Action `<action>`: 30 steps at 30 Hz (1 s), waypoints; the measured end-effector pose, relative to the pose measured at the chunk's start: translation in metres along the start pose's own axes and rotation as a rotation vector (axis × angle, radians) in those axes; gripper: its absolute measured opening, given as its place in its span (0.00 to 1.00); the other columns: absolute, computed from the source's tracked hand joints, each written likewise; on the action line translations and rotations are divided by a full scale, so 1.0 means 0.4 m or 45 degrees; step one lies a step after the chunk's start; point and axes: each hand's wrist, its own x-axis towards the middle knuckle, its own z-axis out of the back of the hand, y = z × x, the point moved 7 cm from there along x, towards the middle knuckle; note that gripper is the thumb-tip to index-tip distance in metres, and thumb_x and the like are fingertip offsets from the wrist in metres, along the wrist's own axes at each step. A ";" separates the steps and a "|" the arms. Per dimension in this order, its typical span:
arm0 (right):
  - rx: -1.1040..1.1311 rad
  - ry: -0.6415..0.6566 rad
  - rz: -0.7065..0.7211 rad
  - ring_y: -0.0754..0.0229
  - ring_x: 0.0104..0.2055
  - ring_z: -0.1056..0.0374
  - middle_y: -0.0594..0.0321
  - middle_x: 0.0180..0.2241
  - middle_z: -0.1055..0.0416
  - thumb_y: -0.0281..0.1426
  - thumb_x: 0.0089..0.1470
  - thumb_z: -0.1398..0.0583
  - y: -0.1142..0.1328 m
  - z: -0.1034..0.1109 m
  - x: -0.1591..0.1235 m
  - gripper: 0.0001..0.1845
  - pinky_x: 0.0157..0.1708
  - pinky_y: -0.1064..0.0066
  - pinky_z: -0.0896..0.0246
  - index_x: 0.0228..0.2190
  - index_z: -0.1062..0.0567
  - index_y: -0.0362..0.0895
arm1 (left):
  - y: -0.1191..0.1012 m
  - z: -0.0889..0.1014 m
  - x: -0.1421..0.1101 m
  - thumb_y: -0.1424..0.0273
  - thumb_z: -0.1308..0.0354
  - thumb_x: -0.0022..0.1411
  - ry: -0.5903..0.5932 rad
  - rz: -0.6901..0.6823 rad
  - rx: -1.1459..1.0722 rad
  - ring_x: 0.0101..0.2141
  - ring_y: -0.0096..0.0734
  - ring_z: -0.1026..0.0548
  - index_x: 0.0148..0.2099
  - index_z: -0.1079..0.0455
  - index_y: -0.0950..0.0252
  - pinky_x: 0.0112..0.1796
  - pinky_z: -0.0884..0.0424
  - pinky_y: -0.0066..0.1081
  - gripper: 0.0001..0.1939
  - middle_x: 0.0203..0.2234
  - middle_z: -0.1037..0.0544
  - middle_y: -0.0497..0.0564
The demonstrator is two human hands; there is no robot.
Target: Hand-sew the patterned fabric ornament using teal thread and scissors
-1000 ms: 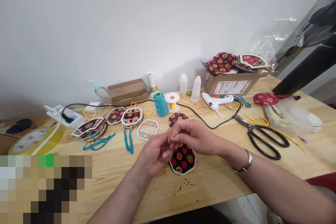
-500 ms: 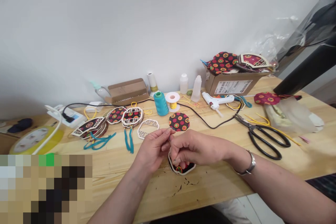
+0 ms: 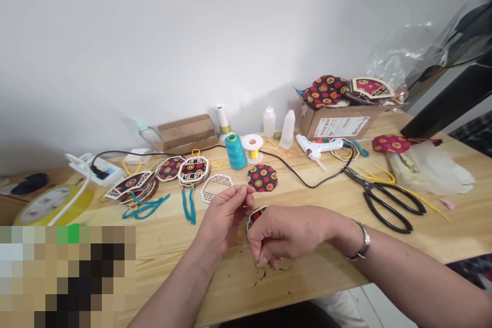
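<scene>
My left hand (image 3: 229, 210) is closed in a pinch, thumb against forefinger; what lies between the fingertips is too small to make out. Right beside it my right hand (image 3: 279, 238) is curled with its fingertips pressed together, and their contents are hidden. Mostly covered by my right hand is a pale-rimmed ornament (image 3: 258, 213) with dark floral fabric inside, lying on the table. Just beyond my hands are a round patterned fabric piece (image 3: 262, 178) and a bare lattice frame (image 3: 216, 187). Dark scraps (image 3: 259, 281) lie on the wood below.
Behind stand a teal thread cone (image 3: 236, 151), a yellow thread spool (image 3: 252, 149) and white bottles (image 3: 269, 122). Black-handled scissors (image 3: 388, 200) and a glue gun (image 3: 318, 146) lie to the right. Finished ornaments (image 3: 193, 170) with teal tassels sit left. A cardboard box (image 3: 338, 124) is at the back.
My right hand has moved down toward the table's near edge, uncovering the ornament's upper part and covering its lower part. My left hand stays nearly in place.
</scene>
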 end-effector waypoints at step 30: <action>0.447 -1.019 0.171 0.62 0.37 0.30 0.58 0.37 0.25 0.34 0.43 0.33 -0.054 0.216 -0.056 0.20 0.38 0.68 0.33 0.40 0.25 0.40 | -0.011 -0.028 -0.019 0.65 0.36 0.51 0.119 0.008 0.179 0.16 0.15 0.46 0.29 0.26 0.69 0.17 0.53 0.21 0.10 0.15 0.36 0.44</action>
